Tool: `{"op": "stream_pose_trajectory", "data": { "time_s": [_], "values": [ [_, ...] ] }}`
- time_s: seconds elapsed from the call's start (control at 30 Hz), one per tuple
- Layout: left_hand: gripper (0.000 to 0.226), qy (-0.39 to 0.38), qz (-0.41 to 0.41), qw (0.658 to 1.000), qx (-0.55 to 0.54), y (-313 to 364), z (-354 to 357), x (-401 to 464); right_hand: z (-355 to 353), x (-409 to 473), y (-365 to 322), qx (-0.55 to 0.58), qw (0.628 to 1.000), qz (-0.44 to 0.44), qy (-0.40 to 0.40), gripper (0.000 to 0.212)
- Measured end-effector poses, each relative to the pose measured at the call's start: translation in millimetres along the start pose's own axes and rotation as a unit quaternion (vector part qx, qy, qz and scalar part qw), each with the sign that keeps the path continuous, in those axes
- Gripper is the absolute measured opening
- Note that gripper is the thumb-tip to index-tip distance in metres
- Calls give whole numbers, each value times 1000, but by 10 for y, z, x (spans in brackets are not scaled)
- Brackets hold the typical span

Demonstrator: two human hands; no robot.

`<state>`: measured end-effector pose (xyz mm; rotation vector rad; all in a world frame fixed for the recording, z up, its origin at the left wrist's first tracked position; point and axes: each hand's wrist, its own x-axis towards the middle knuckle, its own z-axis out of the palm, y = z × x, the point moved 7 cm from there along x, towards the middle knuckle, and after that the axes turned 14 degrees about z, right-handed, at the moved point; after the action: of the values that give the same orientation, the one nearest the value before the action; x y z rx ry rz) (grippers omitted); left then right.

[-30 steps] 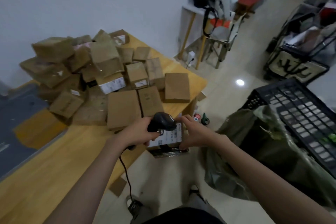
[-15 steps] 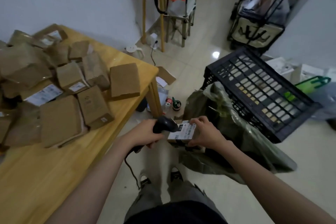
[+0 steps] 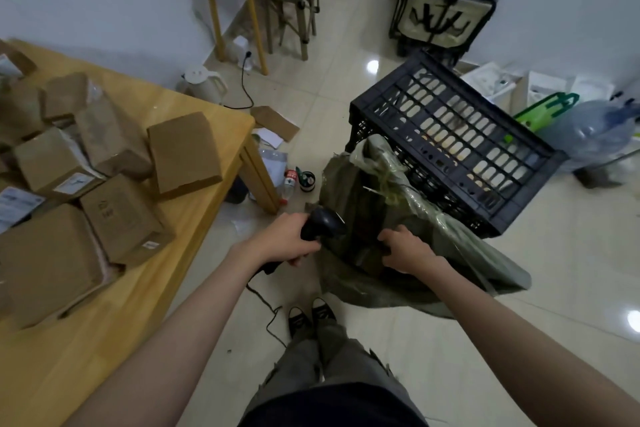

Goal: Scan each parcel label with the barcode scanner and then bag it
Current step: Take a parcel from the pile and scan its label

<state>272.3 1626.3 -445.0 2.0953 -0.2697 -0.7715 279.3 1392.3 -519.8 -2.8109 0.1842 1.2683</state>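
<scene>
Head-mounted view; steeply downward, close

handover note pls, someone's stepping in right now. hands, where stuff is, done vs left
Left hand: grips the barcode scanner, cord trailing to the floor.
Right hand: curled on a dark parcel at the mouth of the green bag; not released as far as I can tell.
Bag sits on the floor against the black crate.
Left: a pile of cardboard parcels on the wooden table, all to scan and bag. No label shows on the parcel in hand.
</scene>
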Motion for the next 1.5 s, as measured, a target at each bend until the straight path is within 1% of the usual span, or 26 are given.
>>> {"op": "stream_pose_trajectory", "data": {
  "time_s": [0.13, 0.27, 0.43, 0.53, 0.63, 0.7, 0.77, 0.83, 0.97, 1.13, 1.27, 1.37, 1.43, 1.5],
  "values": [
    [19, 11, 5, 1000, -11, 27, -90, -34, -264, -97, -201, 12, 999, -32, 12, 60],
    [21, 55, 6, 998, -4, 71, -323, -226, -629, -248, -552, 15, 996, -84, 37, 56],
    [14, 127, -8, 992, 7, 81, -676, -717, -1020, -539, -1184, 2, 984, -164, 70, 50],
    [19, 180, -24, 983, 4, 31, -849, -1104, -1149, -727, -1602, -15, 975, -207, 84, 45],
    [11, 233, -49, 971, -20, -132, -961, -1542, -1232, -964, -2055, -29, 959, -270, 84, 41],
    [8, 262, -64, 963, -31, -245, -1002, -1856, -1225, -1147, -2352, -61, 949, -300, 78, 36],
    [10, 288, -82, 954, -26, -345, -1031, -2166, -1178, -1241, -2643, -99, 938, -321, 87, 34],
    [11, 316, -101, 943, -31, -465, -1035, -2469, -1107, -1316, -2915, -106, 929, -344, 88, 35],
    [11, 366, -130, 919, -59, -704, -999, -3025, -875, -1550, -3412, -155, 903, -397, 59, 52],
    [8, 431, -159, 884, -85, -878, -986, -3574, -615, -1833, -3912, -190, 877, -439, 53, 54],
    [9, 463, -174, 865, -87, -1068, -1035, -3939, -431, -2038, -4293, -212, 859, -463, 53, 52],
    [8, 482, -171, 855, -90, -1229, -1133, -4185, -305, -2176, -4608, -215, 854, -472, 43, 50],
    [8, 484, -167, 854, -91, -1349, -1221, -4319, -231, -2242, -4809, -219, 852, -474, 46, 48],
    [8, 485, -166, 854, -92, -1510, -1312, -4486, -145, -2327, -5044, -225, 848, -476, 58, 52]
  ]
}}
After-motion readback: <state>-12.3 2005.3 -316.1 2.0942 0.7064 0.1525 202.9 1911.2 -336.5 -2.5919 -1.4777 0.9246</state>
